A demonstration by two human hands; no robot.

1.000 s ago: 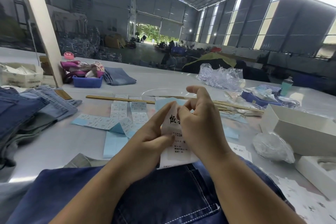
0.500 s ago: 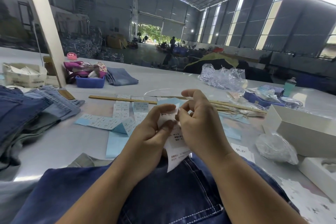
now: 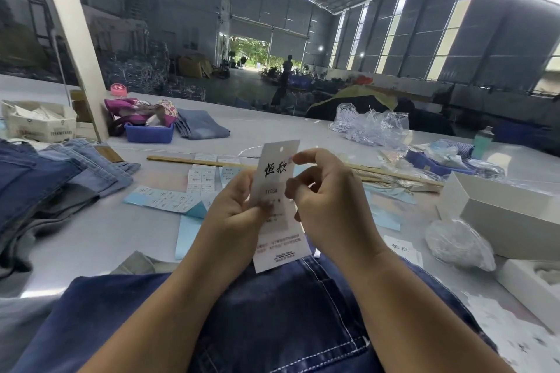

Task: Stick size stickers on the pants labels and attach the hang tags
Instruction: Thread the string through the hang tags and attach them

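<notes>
White hang tag (image 3: 274, 206) held upright above dark jeans (image 3: 272, 318) at near desk (image 3: 91, 233) edge, left hand (image 3: 233, 212) pinching it, right hand (image 3: 327, 206) fingering its edge; sticker step apparently underway, attaching next.

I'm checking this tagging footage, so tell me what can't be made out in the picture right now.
Head view only:
- Hang tag: small print blurred; its middle is covered by the left hand thumb.
- Right hand: fingertips curl behind the tag edge; whether they hold a sticker cannot be told.
- Sticker sheets: sizes too small to read.
- Dark jeans: cut off by the bottom edge.
</notes>
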